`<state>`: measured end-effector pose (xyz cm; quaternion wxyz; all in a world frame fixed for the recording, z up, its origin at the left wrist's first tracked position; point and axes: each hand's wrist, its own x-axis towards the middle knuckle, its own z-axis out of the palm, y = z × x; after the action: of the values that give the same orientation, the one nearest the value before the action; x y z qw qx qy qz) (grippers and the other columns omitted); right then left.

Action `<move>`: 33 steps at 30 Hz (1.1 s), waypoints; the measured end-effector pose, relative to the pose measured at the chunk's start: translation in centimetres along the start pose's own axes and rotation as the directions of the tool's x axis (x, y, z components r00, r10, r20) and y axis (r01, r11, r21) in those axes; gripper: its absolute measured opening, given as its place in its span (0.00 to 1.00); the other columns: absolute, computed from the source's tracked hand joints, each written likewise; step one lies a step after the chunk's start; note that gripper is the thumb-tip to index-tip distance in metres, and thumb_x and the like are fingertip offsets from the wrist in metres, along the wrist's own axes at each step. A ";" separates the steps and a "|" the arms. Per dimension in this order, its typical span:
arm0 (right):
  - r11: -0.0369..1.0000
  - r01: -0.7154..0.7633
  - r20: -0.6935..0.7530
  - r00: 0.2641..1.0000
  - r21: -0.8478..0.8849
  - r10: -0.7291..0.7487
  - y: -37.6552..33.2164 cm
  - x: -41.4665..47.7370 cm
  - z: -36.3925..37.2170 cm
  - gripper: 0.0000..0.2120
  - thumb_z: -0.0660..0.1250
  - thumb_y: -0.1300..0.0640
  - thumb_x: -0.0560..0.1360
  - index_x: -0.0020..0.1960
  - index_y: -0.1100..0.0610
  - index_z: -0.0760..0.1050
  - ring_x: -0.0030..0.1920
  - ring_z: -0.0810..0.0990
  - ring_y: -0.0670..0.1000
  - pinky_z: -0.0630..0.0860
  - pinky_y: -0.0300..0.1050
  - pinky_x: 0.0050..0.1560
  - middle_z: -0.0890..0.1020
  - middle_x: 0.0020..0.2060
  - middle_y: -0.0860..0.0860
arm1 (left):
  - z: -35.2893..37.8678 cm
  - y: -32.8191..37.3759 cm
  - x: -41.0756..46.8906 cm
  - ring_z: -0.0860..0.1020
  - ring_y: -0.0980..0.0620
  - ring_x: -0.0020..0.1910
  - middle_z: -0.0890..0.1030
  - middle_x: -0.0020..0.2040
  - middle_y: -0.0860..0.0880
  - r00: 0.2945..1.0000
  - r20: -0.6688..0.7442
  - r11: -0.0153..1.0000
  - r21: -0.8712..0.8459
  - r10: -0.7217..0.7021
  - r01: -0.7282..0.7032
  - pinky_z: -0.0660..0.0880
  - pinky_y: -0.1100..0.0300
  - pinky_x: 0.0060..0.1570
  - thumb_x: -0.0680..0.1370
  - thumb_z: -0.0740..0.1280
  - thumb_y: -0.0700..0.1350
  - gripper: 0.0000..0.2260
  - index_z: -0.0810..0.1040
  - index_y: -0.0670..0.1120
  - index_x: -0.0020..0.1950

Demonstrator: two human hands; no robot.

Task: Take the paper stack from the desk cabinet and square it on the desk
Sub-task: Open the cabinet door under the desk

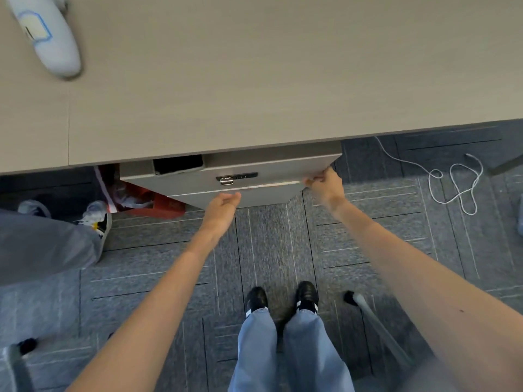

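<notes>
The left hand [222,203] is loosely open, touching nothing I can confirm, poised below the drawer front of the desk cabinet [198,183], likely to assist. The right hand [325,183] pinches the smooth grey laminate drawer's right edge, apparently to pull. The paper stack is not visible, presumably inside. The matte desk [254,80] lies above.
</notes>
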<state>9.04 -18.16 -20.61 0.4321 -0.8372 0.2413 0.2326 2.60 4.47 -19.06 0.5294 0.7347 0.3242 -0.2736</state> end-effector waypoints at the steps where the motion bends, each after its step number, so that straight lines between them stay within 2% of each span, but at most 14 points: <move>1: 0.999 -0.002 -0.012 1.000 -0.033 0.002 0.2 -0.1 -0.1 0.18 0.69 0.57 0.73 0.61 0.61 0.72 0.58 0.79 0.59 0.75 0.59 0.60 0.81 0.57 0.58 | 0.2 0.2 0.2 0.74 0.47 0.66 0.75 0.68 0.44 0.999 0.010 0.999 -0.031 -0.033 0.033 0.67 0.52 0.69 0.80 0.60 0.55 0.21 0.70 0.44 0.69; 4: 0.992 0.003 -0.029 1.000 -0.129 -0.007 1.1 -0.8 -0.4 0.09 0.69 0.57 0.74 0.52 0.60 0.77 0.54 0.81 0.57 0.77 0.55 0.58 0.83 0.53 0.57 | 1.0 0.8 0.2 0.72 0.46 0.68 0.70 0.72 0.45 0.984 0.082 0.969 -0.176 -0.159 0.171 0.62 0.52 0.69 0.79 0.60 0.57 0.26 0.65 0.44 0.73; 6: 0.987 0.009 0.001 1.000 -0.163 -0.009 1.9 -1.8 -0.4 0.04 0.71 0.58 0.73 0.45 0.58 0.80 0.49 0.81 0.53 0.78 0.48 0.53 0.84 0.47 0.55 | 1.7 0.9 0.3 0.72 0.45 0.68 0.67 0.74 0.44 0.970 0.125 0.922 -0.303 -0.210 0.239 0.64 0.51 0.70 0.79 0.62 0.56 0.28 0.63 0.44 0.74; 9: 0.975 0.010 0.071 0.997 -0.222 0.006 3.2 -3.3 -0.3 0.08 0.74 0.56 0.71 0.35 0.52 0.77 0.41 0.79 0.48 0.74 0.38 0.40 0.82 0.40 0.51 | 2.6 0.5 0.1 0.71 0.39 0.68 0.63 0.75 0.40 0.949 0.162 0.845 -0.432 -0.269 0.314 0.73 0.46 0.64 0.77 0.64 0.57 0.31 0.59 0.45 0.75; 11: 0.969 -0.006 0.114 0.993 -0.249 0.035 4.1 -4.0 -0.1 0.05 0.75 0.56 0.69 0.36 0.54 0.80 0.37 0.78 0.46 0.72 0.34 0.35 0.83 0.39 0.51 | 3.2 -0.1 -0.2 0.69 0.36 0.70 0.60 0.76 0.39 0.939 0.165 0.822 -0.455 -0.300 0.343 0.73 0.42 0.64 0.77 0.64 0.56 0.31 0.57 0.48 0.76; 13: 0.964 -0.013 0.158 0.986 -0.267 0.057 4.8 -4.6 0.2 0.06 0.75 0.56 0.69 0.39 0.59 0.83 0.32 0.75 0.45 0.71 0.34 0.32 0.82 0.36 0.52 | 3.7 -0.7 -0.4 0.68 0.34 0.70 0.59 0.77 0.40 0.938 0.144 0.808 -0.478 -0.314 0.344 0.73 0.39 0.63 0.78 0.64 0.55 0.31 0.55 0.50 0.76; 15: 0.960 -0.022 0.207 0.975 -0.278 0.082 5.4 -5.2 0.5 0.07 0.74 0.56 0.70 0.41 0.61 0.83 0.29 0.72 0.45 0.69 0.34 0.30 0.81 0.33 0.52 | 4.2 -1.3 -0.4 0.69 0.33 0.69 0.61 0.76 0.40 0.936 0.129 0.801 -0.488 -0.327 0.347 0.74 0.38 0.61 0.78 0.64 0.53 0.29 0.57 0.49 0.75; 18: 0.956 -0.012 0.259 0.962 -0.294 0.092 5.9 -6.0 0.9 0.07 0.73 0.55 0.71 0.37 0.58 0.81 0.28 0.71 0.44 0.66 0.33 0.30 0.78 0.29 0.48 | 4.6 -2.3 -0.4 0.70 0.33 0.68 0.67 0.72 0.39 0.927 0.118 0.806 -0.464 -0.355 0.368 0.76 0.40 0.59 0.79 0.65 0.48 0.25 0.61 0.44 0.73; 20: 0.940 0.014 0.321 0.942 -0.341 0.103 6.3 -6.6 1.4 0.08 0.72 0.56 0.72 0.35 0.56 0.79 0.28 0.70 0.43 0.65 0.32 0.29 0.76 0.28 0.47 | 4.7 -2.9 -0.3 0.74 0.34 0.64 0.71 0.67 0.39 0.924 0.117 0.812 -0.446 -0.365 0.377 0.79 0.44 0.54 0.80 0.63 0.44 0.21 0.62 0.42 0.71; 23: 0.902 0.075 0.437 0.890 -0.425 0.131 6.9 -7.5 2.3 0.10 0.70 0.57 0.73 0.35 0.59 0.78 0.28 0.70 0.44 0.68 0.32 0.30 0.76 0.29 0.49 | 4.4 -3.9 -0.5 0.79 0.39 0.58 0.74 0.65 0.38 0.925 0.105 0.804 -0.465 -0.366 0.371 0.80 0.45 0.49 0.81 0.59 0.38 0.18 0.62 0.43 0.70; 25: 0.906 0.086 0.512 0.845 -0.414 0.154 7.4 -8.3 2.9 0.10 0.70 0.56 0.73 0.39 0.64 0.81 0.29 0.75 0.45 0.74 0.34 0.37 0.80 0.31 0.51 | 4.0 -4.7 -1.0 0.80 0.42 0.52 0.74 0.64 0.39 0.935 0.083 0.825 -0.449 -0.344 0.343 0.82 0.47 0.43 0.80 0.59 0.36 0.19 0.59 0.45 0.70; 28: 0.911 0.136 0.623 0.768 -0.389 0.151 7.9 -9.7 3.8 0.09 0.68 0.57 0.75 0.46 0.63 0.81 0.39 0.84 0.49 0.79 0.43 0.51 0.85 0.39 0.54 | 3.2 -6.1 -2.1 0.81 0.45 0.45 0.74 0.60 0.39 0.958 0.055 0.872 -0.402 -0.283 0.280 0.83 0.50 0.35 0.79 0.59 0.33 0.22 0.54 0.51 0.66; 31: 0.872 0.250 0.636 0.767 -0.420 0.086 8.0 -10.9 4.6 0.09 0.64 0.58 0.77 0.51 0.62 0.80 0.45 0.83 0.52 0.78 0.41 0.50 0.84 0.44 0.56 | 2.3 -7.2 -2.8 0.81 0.46 0.45 0.73 0.59 0.40 0.972 0.049 0.914 -0.332 -0.230 0.233 0.83 0.53 0.32 0.78 0.59 0.33 0.26 0.51 0.51 0.69; 33: 0.871 0.269 0.611 0.790 -0.410 0.044 8.0 -11.0 5.1 0.09 0.62 0.59 0.78 0.52 0.61 0.80 0.45 0.83 0.51 0.75 0.36 0.45 0.84 0.48 0.56 | 2.0 -7.9 -3.1 0.79 0.44 0.51 0.72 0.60 0.42 0.977 0.023 0.942 -0.259 -0.214 0.212 0.82 0.53 0.33 0.78 0.59 0.34 0.28 0.48 0.52 0.71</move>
<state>-5.26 -15.71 -21.53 0.2799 -0.8120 -0.0257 0.5115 -5.54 3.81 -21.99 0.5877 0.6202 0.4362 -0.2822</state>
